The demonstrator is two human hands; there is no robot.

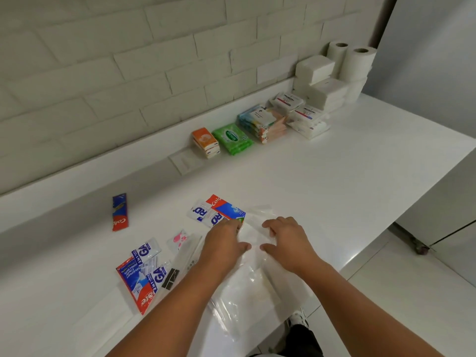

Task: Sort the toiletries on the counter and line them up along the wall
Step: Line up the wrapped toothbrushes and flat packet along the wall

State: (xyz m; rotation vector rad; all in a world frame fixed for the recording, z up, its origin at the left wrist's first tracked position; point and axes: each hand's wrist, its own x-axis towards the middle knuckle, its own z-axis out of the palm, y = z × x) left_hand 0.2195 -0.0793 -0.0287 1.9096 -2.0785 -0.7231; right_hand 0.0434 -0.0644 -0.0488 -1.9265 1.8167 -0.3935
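Lying at the left of the frame, a lone toothpaste box (119, 212) is sitting near the wall with its long axis running away from the person. Below it, at lower left, a second toothpaste box (136, 287) and several sachets (149, 253) are sprawling in a loose heap on the white surface (334, 181). Moving rightward, the left hand (224, 243) is resting palm down with its fingers (231, 228) spread and lightly curled, pressing on a clear plastic bag (247, 287); just beyond its fingertips a third toothpaste box (226, 208) is lying over more sachets (203, 215), long axis angling up and to the left. That box is nearer the left hand than the right. The right hand (286, 240) is likewise lying flat on the bag, fingers (273, 224) bent slightly; whether either hand is pinching the film or only touching it cannot be told. At upper right, the sorted row is already standing along the wall: orange packs (206, 141), a green pack (231, 137), stacked soaps (262, 122), white tissue packs (316, 81) and paper rolls (358, 63).
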